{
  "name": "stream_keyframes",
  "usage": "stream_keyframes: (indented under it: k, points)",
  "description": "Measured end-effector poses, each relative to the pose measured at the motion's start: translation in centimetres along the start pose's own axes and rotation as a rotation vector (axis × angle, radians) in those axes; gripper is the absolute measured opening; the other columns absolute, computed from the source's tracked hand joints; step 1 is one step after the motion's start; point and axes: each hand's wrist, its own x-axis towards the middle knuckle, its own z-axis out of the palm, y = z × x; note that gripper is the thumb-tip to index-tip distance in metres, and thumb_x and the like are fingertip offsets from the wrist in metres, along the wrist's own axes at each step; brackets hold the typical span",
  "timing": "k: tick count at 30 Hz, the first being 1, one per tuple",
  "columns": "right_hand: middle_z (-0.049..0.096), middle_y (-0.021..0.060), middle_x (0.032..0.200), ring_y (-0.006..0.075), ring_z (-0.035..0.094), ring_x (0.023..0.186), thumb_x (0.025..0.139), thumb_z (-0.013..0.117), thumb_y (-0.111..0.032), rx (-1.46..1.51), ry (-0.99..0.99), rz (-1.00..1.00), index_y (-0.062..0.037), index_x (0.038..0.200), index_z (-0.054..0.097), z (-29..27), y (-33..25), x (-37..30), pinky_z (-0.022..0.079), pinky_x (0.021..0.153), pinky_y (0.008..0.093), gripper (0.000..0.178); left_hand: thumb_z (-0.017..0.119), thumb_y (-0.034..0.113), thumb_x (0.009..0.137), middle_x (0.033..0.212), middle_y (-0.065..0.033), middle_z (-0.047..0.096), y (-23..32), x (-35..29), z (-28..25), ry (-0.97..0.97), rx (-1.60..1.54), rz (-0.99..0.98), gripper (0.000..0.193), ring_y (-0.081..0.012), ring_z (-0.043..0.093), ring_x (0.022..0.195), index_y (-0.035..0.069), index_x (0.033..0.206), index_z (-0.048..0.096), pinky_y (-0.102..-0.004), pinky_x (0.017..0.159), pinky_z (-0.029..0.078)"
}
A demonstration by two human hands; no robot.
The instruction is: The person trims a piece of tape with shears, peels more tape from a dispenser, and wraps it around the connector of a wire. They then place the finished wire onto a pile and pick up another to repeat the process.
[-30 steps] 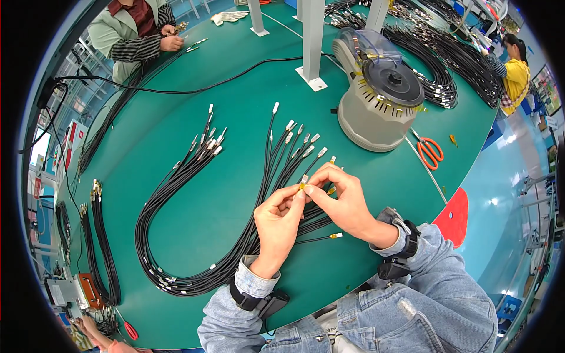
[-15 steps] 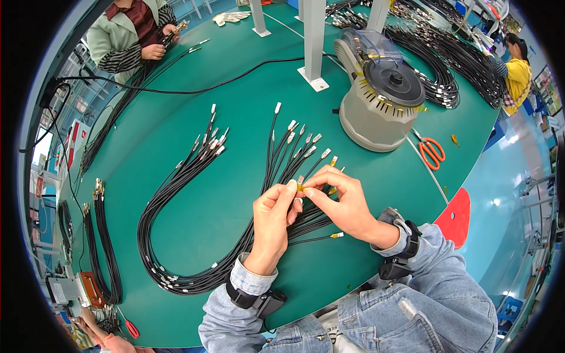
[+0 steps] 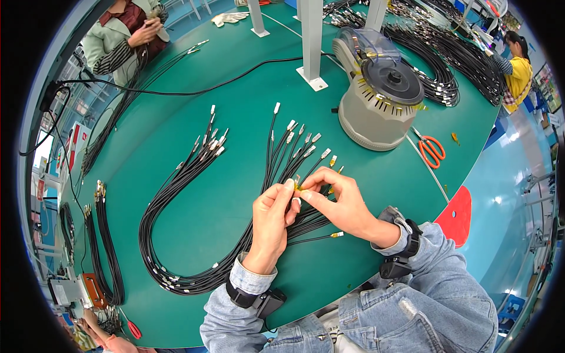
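Over the middle of a bundle of black cables (image 3: 147,232), my two hands meet at one cable's metal connector (image 3: 297,178). My left hand (image 3: 271,215) pinches that cable end between thumb and fingers. Thumb and index finger of my right hand (image 3: 344,203) are closed on a small piece of yellow tape (image 3: 298,190) at the connector; the fingertips partly hide it. Other cable ends fan out beyond and beside my hands, some wearing yellow tape, such as the taped connector (image 3: 336,235) below my right hand. The bundle curves left in a U.
A round tape dispenser (image 3: 379,117) stands beyond my right hand, with orange-handled scissors (image 3: 432,152) beside it. Metal posts (image 3: 312,47) rise from the green table (image 3: 235,170). More cable bundles (image 3: 109,253) lie left and far right. A co-worker (image 3: 126,44) handles cables at far left.
My right fingertips have shifted slightly left along the tape, and the connector has tilted a little. Across the table, the co-worker's hands have risen and moved left.
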Motion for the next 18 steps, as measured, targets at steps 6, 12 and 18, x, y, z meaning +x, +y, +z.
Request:
stream_keyframes:
  k: [6, 12, 18]
  points:
    - [0.057, 0.0050, 0.084, 0.0112, 0.052, 0.080, 0.083, 0.056, -0.006, -0.002, -0.023, -0.003, 0.0022, 0.087, 0.059, -0.53, 0.63, 0.02, 0.040, 0.074, 0.0260, 0.009, 0.052, 0.017, 0.091, 0.063, 0.0008, 0.053, 0.14, -0.11, 0.31, 0.009, -0.008, 0.001, 0.016, -0.0017, 0.040, 0.048, 0.004, 0.082, 0.056, -0.0155, 0.041, 0.027]
    - [0.057, 0.0051, 0.085, 0.0109, 0.051, 0.080, 0.084, 0.056, -0.006, -0.027, -0.012, 0.036, 0.0023, 0.087, 0.059, -0.45, 0.28, -0.01, 0.039, 0.075, 0.0259, 0.010, 0.053, 0.016, 0.090, 0.064, 0.0003, 0.053, -0.03, -0.08, -0.05, -0.018, -0.010, 0.032, 0.011, -0.0019, 0.039, 0.048, 0.005, 0.087, 0.054, -0.0153, 0.042, 0.027]
    - [0.056, 0.0040, 0.087, 0.0113, 0.051, 0.082, 0.082, 0.060, -0.011, 0.031, 0.055, 0.044, 0.0013, 0.090, 0.058, -0.06, -0.03, -0.05, 0.039, 0.076, 0.0264, 0.015, 0.054, 0.015, 0.089, 0.063, 0.0005, 0.053, -0.17, -0.09, 0.04, 0.000, -0.007, 0.034, 0.010, -0.0017, 0.039, 0.049, 0.006, 0.086, 0.054, -0.0156, 0.042, 0.027]
